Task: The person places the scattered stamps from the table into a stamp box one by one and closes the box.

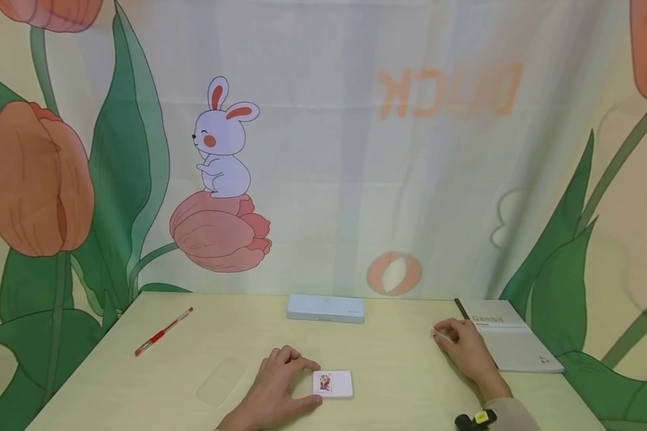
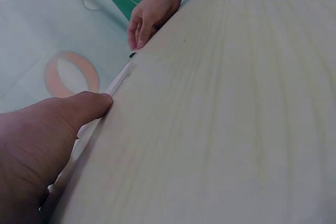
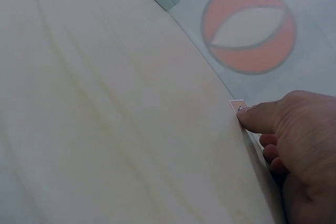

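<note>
A white, flat rectangular slab (image 1: pixel 342 384) with rounded corners lies on the table, a red-and-black figure picture (image 1: pixel 325 382) at its left end. My left hand (image 1: pixel 274 388) holds it by that end, thumb on the near edge and index finger on the far edge. In the left wrist view the left thumb (image 2: pixel 92 107) lies along the slab's side. Farther right, my right hand (image 1: pixel 466 352) pinches a small pale sticker-like piece (image 3: pixel 237 104) with a dark mark, between thumb and index finger. The rest of that piece is hidden behind the fingertips.
A clear case-like sheet (image 1: pixel 221 382) lies left of my left hand. Beyond it is a red pen (image 1: pixel 164 331). A pale blue box (image 1: pixel 326 308) stands at the back edge. A notebook (image 1: pixel 523 347) marked "Gambit" lies beside my right hand; a printed curtain (image 1: pixel 323 149) hangs behind.
</note>
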`<state>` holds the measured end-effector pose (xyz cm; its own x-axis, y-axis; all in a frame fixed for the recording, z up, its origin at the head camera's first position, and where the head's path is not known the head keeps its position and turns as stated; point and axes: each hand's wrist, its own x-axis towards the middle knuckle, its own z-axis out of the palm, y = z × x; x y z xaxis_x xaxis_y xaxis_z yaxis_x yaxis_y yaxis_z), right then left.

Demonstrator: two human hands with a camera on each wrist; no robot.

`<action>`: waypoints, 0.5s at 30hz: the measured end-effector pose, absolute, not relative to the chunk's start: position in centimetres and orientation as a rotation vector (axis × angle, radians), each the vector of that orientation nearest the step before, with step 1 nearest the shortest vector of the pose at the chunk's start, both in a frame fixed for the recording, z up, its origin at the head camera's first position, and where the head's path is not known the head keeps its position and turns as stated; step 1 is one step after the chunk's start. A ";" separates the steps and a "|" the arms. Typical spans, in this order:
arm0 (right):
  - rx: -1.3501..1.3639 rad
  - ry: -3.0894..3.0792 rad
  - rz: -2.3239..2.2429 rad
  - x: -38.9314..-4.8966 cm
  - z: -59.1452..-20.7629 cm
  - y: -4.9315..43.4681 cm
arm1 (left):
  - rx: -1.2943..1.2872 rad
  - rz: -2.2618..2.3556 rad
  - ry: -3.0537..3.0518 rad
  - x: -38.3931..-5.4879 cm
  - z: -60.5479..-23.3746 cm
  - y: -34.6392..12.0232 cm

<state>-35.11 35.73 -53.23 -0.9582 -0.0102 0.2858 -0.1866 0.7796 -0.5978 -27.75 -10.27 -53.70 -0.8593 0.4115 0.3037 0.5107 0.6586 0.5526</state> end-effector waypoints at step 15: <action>0.104 -2.638 1.086 -35.1 -53.2 35.2 | -0.764 -0.993 -2.727 -27.9 -53.5 -10.2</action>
